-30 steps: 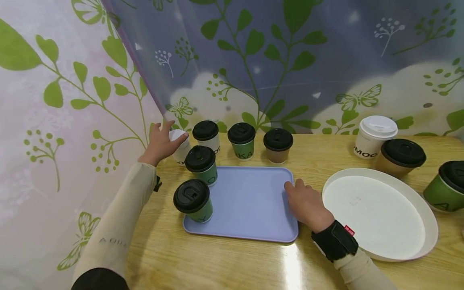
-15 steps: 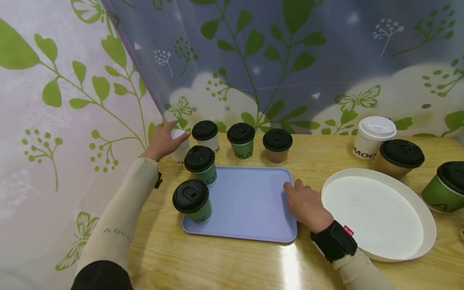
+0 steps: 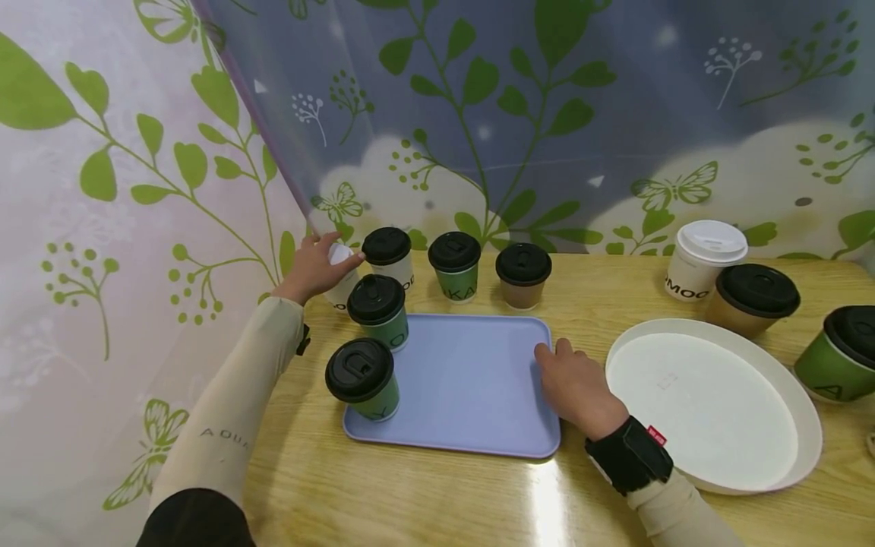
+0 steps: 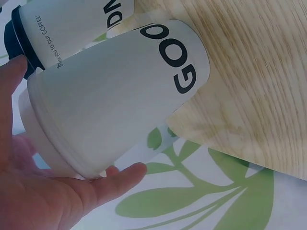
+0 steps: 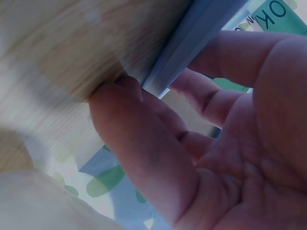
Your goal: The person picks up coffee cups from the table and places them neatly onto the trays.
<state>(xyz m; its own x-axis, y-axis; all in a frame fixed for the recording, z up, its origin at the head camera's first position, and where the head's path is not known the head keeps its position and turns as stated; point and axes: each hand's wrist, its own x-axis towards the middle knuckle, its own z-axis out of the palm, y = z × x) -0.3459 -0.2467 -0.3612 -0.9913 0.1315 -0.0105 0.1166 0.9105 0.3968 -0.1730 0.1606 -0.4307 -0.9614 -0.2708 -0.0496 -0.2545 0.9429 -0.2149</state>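
My left hand [image 3: 314,266] is at the white paper coffee cup [image 4: 120,100] in the back left corner. In the left wrist view, its fingers and thumb spread around the white lid [image 4: 50,139]. The thumb tip stands beside the neighbouring cup's black lid [image 4: 21,40], and whether the fingers touch the white cup is hard to tell. My right hand [image 3: 577,384] grips the right edge of the lavender tray [image 3: 472,380], its fingers on both sides of the rim in the right wrist view. Two green cups with black lids, a front one [image 3: 365,380] and a rear one [image 3: 379,311], stand along the tray's left side.
Behind the tray stand a white cup [image 3: 396,273], a green cup [image 3: 458,273] and a brown cup [image 3: 522,281], all black-lidded. At right are a round white tray [image 3: 704,403], a white-lidded cup [image 3: 704,262], a brown cup [image 3: 745,308] and a green cup [image 3: 834,361].
My left hand has shifted slightly right and down over the corner cup's lid, its thumb now nearer the neighbouring black-lidded cup. My right hand and the tray stay in place.
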